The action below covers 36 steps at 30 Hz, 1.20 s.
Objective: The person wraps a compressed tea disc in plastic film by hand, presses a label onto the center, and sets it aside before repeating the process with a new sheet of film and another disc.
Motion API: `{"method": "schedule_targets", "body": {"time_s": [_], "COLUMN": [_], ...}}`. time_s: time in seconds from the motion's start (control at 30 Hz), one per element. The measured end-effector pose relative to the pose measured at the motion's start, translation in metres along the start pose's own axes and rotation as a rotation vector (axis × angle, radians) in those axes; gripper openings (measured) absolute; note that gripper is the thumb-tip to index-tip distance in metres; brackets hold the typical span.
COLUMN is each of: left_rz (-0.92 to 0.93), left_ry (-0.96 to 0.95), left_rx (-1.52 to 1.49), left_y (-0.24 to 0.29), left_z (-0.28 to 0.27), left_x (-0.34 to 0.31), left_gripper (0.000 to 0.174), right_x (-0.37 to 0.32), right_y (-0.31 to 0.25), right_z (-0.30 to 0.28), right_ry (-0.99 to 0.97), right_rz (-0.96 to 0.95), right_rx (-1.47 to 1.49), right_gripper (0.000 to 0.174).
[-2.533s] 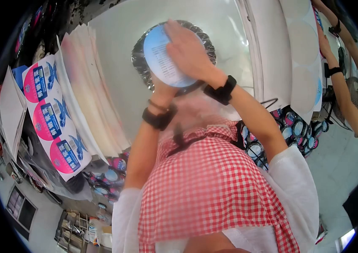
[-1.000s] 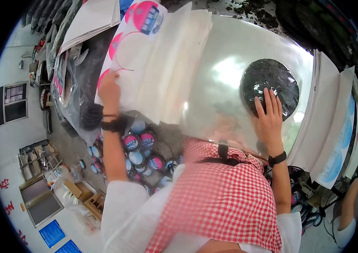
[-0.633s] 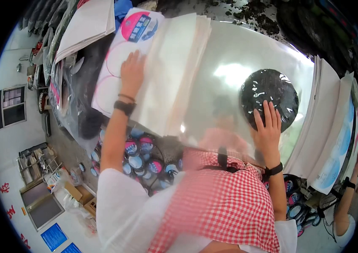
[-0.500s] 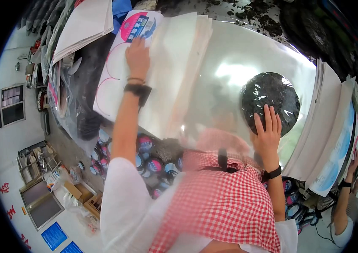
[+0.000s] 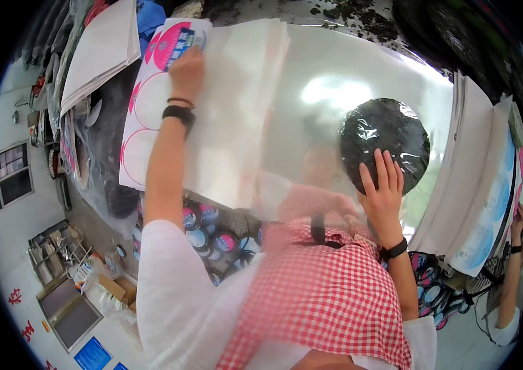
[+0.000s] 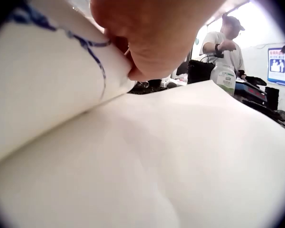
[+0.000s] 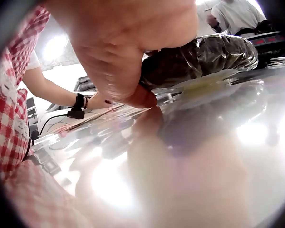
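At the top of a white label sheet (image 5: 144, 145) with pink-ringed blank circles, my left hand (image 5: 186, 75) pinches a round pink-and-blue label (image 5: 169, 49). The left wrist view has the label's white, blue-printed surface (image 6: 42, 71) curving up, with fingertips at its edge. My right hand (image 5: 382, 200) rests on the near edge of a black seaweed cake (image 5: 391, 126) wrapped in clear film, fingers straight. In the right wrist view the thumb lies low beside the cake (image 7: 204, 57), which sits on the shiny tabletop (image 7: 237, 166).
Paper sheets (image 5: 230, 111) lie between the labels and the shiny table surface (image 5: 311, 129). More label sheets (image 5: 483, 209) are stacked at right. Several labelled packs (image 5: 212, 237) lie on the floor below the table. Another person (image 6: 228, 42) stands across the table.
Both hands were on the cake, its blue label facing up; now the plain dark side shows. My left hand moved to the label sheet, then up to its top label, now skewed.
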<state>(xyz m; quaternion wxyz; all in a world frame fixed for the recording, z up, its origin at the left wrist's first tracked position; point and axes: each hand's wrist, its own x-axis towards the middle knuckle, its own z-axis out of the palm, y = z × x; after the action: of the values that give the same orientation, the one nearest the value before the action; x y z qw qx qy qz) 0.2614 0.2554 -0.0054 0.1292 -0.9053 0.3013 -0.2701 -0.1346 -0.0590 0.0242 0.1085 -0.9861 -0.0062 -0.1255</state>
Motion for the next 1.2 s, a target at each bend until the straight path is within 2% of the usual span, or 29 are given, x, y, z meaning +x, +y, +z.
{"method": "schedule_targets", "body": {"time_s": [0.03,0.1,0.2,0.3,0.4,0.5,0.6,0.7,0.73,0.83,0.87,0.97,1.0,1.1,1.2], "left_rz": [-0.025,-0.091,-0.185,-0.020,-0.030,0.039,-0.118,-0.603,-0.702,-0.597,-0.419,-0.189,-0.193,-0.090,-0.066], "left_ry": [-0.020,-0.050,-0.073,0.096,0.046,-0.173,-0.004,-0.025,-0.080,-0.089,-0.053,0.123,0.033,0.166,0.009], "left_rx": [0.018,-0.143,-0.236,-0.129,0.055,0.108,-0.208,-0.353,-0.354,-0.755,-0.758,-0.222,-0.086,0.018,0.001], "left_y": [-0.007,-0.016,-0.006,-0.005,0.002,0.002,-0.007,-0.019,-0.029,-0.048,-0.045,0.001,0.009,0.008,-0.003], "left_z": [-0.001,-0.010,-0.023,-0.003,0.011,0.000,-0.004,-0.016,-0.011,-0.002,0.009,-0.014,-0.018,0.004,-0.001], "left_x": [0.001,0.004,0.003,-0.008,-0.006,0.001,0.004,0.011,0.010,0.005,0.001,0.000,0.000,0.006,0.007], "left_gripper": [0.009,0.012,0.015,0.014,0.014,0.014,0.017,0.022,0.024,0.025,0.030,0.024,0.022,0.006,0.007], "right_x": [0.001,0.000,-0.001,-0.002,-0.002,-0.002,-0.002,-0.001,-0.001,0.003,0.004,0.004,0.004,0.002,0.003], "right_y": [0.001,0.003,0.003,0.004,0.002,0.002,0.004,0.004,0.005,0.007,0.008,0.007,0.007,0.008,0.007], "right_z": [-0.001,-0.001,0.002,0.004,0.004,0.005,0.005,0.003,0.001,0.002,0.002,0.003,0.003,0.000,0.002], "right_ry": [0.002,0.005,0.027,0.038,0.042,0.037,0.042,0.043,0.036,0.042,0.047,0.051,0.047,0.029,0.030], "right_rz": [-0.005,-0.003,-0.009,-0.005,0.000,-0.003,-0.002,0.002,0.002,-0.002,-0.005,-0.008,-0.013,-0.011,-0.006], "right_rx": [0.001,0.000,0.000,0.002,0.007,0.007,0.015,0.041,0.048,0.060,0.064,0.059,0.063,0.061,0.066], "right_gripper": [0.039,0.039,0.042,0.045,0.046,0.047,0.047,0.047,0.047,0.047,0.047,0.048,0.048,0.049,0.050]}}
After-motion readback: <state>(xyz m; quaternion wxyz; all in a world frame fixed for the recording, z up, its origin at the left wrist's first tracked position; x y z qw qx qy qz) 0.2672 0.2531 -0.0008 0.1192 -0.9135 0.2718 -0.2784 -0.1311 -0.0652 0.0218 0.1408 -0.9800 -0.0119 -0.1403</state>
